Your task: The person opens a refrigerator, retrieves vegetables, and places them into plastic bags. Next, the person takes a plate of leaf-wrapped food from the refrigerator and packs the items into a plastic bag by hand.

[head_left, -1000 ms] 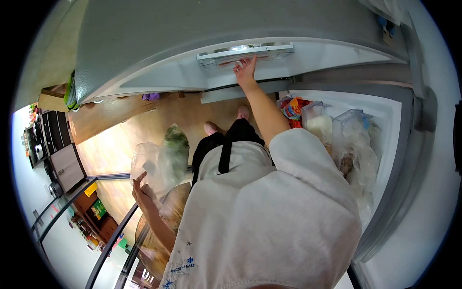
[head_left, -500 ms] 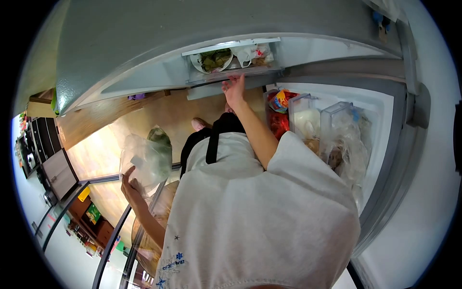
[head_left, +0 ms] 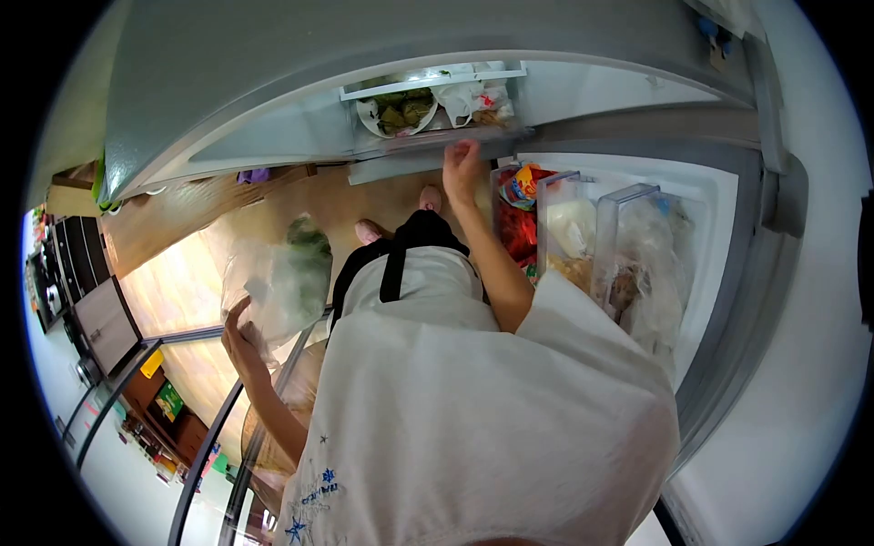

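Observation:
My left hand (head_left: 242, 338) is closed on a clear plastic bag (head_left: 264, 291) with leafy greens (head_left: 309, 250) at its far end. The bag hangs over the floor at the left. My right hand (head_left: 462, 164), slightly blurred, has its fingers curled in, with nothing visible in them. It is just below the front edge of a pulled-out clear drawer (head_left: 428, 139) in the upper compartment. Inside that drawer are a white plate (head_left: 366, 113) with green leafy bundles (head_left: 401, 111) and a white plastic bag (head_left: 460, 102).
Open freezer drawers at the right hold red packages (head_left: 517, 227), a white bag (head_left: 572, 227) and clear bags (head_left: 646, 255). A grey fridge door (head_left: 382, 32) spans the top. A glass table edge (head_left: 291, 364) and dark rails (head_left: 205, 455) are at lower left.
The drawer has come out, showing the plate and bags inside. My right hand has moved from its front edge to just below it, and its fingers have curled. My left hand still holds the bag.

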`<state>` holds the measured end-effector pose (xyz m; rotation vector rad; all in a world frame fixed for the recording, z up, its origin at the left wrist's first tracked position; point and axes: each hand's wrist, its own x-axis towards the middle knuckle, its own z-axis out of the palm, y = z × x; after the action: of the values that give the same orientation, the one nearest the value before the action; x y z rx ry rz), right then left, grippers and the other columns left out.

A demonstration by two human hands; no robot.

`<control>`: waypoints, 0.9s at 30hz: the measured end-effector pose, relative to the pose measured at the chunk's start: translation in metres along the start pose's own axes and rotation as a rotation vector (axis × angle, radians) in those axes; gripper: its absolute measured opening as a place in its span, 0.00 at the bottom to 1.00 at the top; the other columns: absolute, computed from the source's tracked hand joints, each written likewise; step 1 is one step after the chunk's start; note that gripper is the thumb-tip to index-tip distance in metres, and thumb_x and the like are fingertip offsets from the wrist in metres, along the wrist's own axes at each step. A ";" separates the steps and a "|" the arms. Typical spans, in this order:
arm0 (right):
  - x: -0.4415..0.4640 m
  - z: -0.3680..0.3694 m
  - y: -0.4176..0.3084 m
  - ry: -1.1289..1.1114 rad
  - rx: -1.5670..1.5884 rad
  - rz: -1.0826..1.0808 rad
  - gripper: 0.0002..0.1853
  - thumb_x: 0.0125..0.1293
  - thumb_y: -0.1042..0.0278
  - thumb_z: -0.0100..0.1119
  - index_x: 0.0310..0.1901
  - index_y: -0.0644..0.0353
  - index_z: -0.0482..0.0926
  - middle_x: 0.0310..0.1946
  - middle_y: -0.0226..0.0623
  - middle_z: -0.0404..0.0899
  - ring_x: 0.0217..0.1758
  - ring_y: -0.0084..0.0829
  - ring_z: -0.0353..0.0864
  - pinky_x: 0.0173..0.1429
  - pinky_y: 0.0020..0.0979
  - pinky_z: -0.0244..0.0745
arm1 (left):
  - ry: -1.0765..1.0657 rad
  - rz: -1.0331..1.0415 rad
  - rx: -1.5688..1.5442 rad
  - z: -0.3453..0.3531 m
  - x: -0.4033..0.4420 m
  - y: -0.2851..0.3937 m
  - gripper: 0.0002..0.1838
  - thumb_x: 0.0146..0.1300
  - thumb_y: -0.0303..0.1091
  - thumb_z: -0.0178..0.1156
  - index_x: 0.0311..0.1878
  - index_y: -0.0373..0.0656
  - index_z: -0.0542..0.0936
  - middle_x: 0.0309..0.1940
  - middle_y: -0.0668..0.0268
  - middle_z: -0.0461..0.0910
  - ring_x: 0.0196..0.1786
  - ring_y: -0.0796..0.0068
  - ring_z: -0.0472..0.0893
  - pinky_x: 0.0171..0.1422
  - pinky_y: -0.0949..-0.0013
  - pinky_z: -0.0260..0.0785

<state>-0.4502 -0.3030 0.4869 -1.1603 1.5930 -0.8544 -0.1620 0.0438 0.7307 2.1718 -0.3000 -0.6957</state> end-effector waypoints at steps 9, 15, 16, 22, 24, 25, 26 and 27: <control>0.065 -0.008 -0.040 0.192 -0.760 -0.578 0.12 0.65 0.62 0.65 0.45 0.60 0.84 0.29 0.40 0.83 0.37 0.45 0.82 0.57 0.46 0.70 | -0.024 -0.043 0.037 0.018 -0.010 0.023 0.23 0.80 0.46 0.45 0.52 0.45 0.88 0.29 0.78 0.64 0.26 0.87 0.53 0.30 0.78 0.50; -0.007 -0.018 -0.079 0.070 -0.243 -0.405 0.09 0.71 0.67 0.60 0.39 0.65 0.83 0.29 0.46 0.81 0.29 0.45 0.81 0.34 0.41 0.73 | -0.020 -0.044 0.002 0.016 -0.011 0.018 0.25 0.81 0.50 0.45 0.51 0.44 0.88 0.27 0.79 0.62 0.26 0.87 0.53 0.30 0.78 0.48; -0.023 -0.022 -0.089 0.071 -0.201 -0.404 0.09 0.72 0.67 0.59 0.39 0.65 0.82 0.29 0.45 0.81 0.29 0.44 0.81 0.34 0.40 0.73 | -0.032 -0.077 -0.011 0.015 -0.011 0.021 0.25 0.81 0.51 0.45 0.51 0.44 0.88 0.26 0.79 0.61 0.26 0.87 0.53 0.30 0.78 0.47; -0.080 -0.056 -0.109 0.077 -0.061 -0.440 0.06 0.73 0.71 0.60 0.43 0.65 0.81 0.28 0.37 0.78 0.26 0.26 0.73 0.31 0.27 0.67 | -0.094 -0.102 0.012 0.017 -0.008 0.028 0.26 0.82 0.52 0.44 0.52 0.42 0.87 0.24 0.79 0.56 0.26 0.87 0.53 0.30 0.76 0.46; -0.093 -0.068 -0.110 -0.001 -0.081 -0.523 0.05 0.71 0.71 0.61 0.41 0.64 0.80 0.26 0.37 0.76 0.24 0.30 0.73 0.30 0.31 0.66 | -0.120 -0.082 0.036 0.017 -0.004 0.032 0.27 0.82 0.51 0.43 0.52 0.42 0.87 0.24 0.78 0.57 0.26 0.86 0.53 0.30 0.76 0.46; -0.098 -0.074 -0.110 -0.041 -0.092 -0.566 0.04 0.71 0.71 0.61 0.40 0.63 0.80 0.25 0.37 0.75 0.23 0.33 0.73 0.29 0.33 0.66 | -0.134 -0.055 0.059 0.018 -0.002 0.034 0.27 0.82 0.51 0.43 0.52 0.42 0.87 0.25 0.78 0.58 0.26 0.86 0.53 0.30 0.75 0.46; -0.106 -0.080 -0.111 -0.052 -0.110 -0.601 0.04 0.70 0.72 0.62 0.39 0.63 0.80 0.24 0.36 0.74 0.23 0.32 0.71 0.29 0.32 0.65 | -0.148 -0.029 0.082 0.018 -0.001 0.036 0.27 0.82 0.51 0.43 0.52 0.42 0.87 0.25 0.78 0.58 0.26 0.86 0.54 0.30 0.75 0.47; -0.112 -0.086 -0.112 -0.064 -0.128 -0.637 0.04 0.69 0.73 0.62 0.39 0.64 0.80 0.24 0.36 0.72 0.23 0.31 0.70 0.29 0.31 0.63 | -0.156 -0.023 0.085 0.017 0.000 0.037 0.27 0.82 0.51 0.42 0.53 0.42 0.87 0.25 0.78 0.60 0.26 0.86 0.54 0.30 0.75 0.47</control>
<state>-0.4894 -0.2304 0.6468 -1.8144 1.2438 -1.1083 -0.1708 0.0095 0.7501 2.2083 -0.3929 -0.8826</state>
